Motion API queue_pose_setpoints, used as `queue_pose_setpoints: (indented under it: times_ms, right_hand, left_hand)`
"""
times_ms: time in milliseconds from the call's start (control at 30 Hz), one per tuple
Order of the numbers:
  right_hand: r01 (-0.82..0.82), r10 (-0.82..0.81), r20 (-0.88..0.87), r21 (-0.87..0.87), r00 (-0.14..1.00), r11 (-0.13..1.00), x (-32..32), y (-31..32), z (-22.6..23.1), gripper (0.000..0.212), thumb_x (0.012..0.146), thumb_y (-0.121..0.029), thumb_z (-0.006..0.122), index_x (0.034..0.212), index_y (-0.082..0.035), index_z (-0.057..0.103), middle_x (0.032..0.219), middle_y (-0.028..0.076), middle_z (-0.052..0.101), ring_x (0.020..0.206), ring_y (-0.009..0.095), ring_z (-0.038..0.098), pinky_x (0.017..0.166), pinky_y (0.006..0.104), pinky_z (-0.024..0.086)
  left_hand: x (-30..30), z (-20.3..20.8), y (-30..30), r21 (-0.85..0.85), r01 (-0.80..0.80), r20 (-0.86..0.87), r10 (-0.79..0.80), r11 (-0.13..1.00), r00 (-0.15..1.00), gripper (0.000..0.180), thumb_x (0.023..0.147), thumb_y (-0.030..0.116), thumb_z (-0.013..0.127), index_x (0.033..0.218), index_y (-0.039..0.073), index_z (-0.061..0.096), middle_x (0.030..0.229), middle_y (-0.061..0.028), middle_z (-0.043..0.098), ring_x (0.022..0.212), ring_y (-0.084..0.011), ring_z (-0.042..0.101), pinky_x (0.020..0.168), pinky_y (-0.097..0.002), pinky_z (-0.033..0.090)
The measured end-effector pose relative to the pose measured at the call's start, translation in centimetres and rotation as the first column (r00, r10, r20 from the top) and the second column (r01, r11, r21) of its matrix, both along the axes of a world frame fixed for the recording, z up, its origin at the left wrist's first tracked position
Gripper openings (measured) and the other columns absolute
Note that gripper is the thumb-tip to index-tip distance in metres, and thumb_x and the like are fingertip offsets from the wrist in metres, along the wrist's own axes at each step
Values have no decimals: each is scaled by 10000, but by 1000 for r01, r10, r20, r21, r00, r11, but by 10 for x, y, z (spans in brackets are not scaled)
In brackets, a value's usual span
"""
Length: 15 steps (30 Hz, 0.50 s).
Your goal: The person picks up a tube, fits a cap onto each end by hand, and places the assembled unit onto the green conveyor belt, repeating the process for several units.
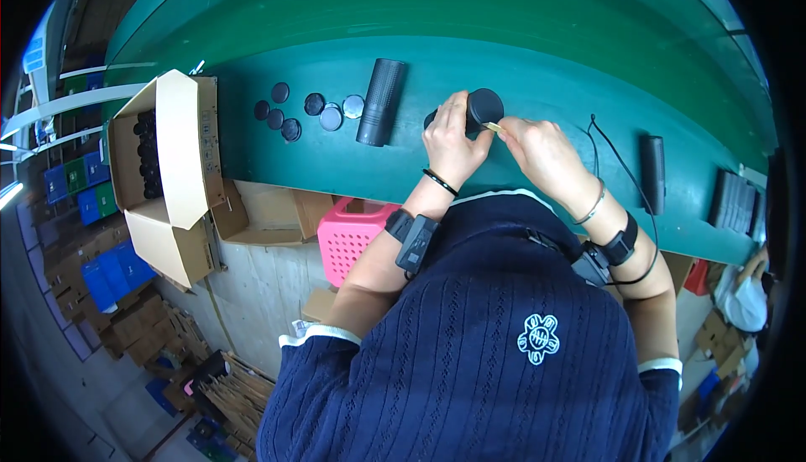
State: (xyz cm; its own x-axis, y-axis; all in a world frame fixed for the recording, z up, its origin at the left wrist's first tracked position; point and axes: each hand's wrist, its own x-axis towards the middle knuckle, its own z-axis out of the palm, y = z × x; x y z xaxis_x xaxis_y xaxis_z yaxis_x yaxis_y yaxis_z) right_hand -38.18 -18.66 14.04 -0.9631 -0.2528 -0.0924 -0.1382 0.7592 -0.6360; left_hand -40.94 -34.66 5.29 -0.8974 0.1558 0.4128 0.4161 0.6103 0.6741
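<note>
My left hand (453,139) is wrapped round a black cylinder (485,106), whose round flat end faces up and to the right. Between the fingertips of my right hand (544,153) is a small, thin yellowish piece (493,127). Its tip meets the lower rim of the cylinder's end; its exact kind is too small to make out. To the left of my left hand, a black ribbed tube (382,102) lies on the green table. Beyond it are several round black caps (314,104), two of them paler on top.
An open cardboard box (186,155) of black parts stands at the left. A pink basket (353,239) sits below the table's near edge. Rightward lie a dark cable (620,153), another black tube (651,175) and several more tubes (735,202). Another person (743,298) is at far right.
</note>
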Motion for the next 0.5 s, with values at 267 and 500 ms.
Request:
queue_pose_setpoints:
  times_ms: [267,500]
  right_hand:
    - [6,-7,46,13,999,1000,0,-1,-1,113,902,-110,592,930,-4,619,778,225,640,747,412,627,642,470,490]
    - [-44,43,6,93,999,995,1,0,1,129,911,-121,572,888,0,613,769,229,639,736,410,628,643,473,499]
  left_hand:
    - [1,-2,1,-10,-1,-14,1,1000,1000,565,626,112,745,1150,-9,575,1028,-213,666,878,-367,672,735,-406,554]
    - [1,-1,4,-32,3,-21,-3,999,1000,555,615,106,748,1133,-11,586,1032,-206,668,874,-357,675,741,-399,559]
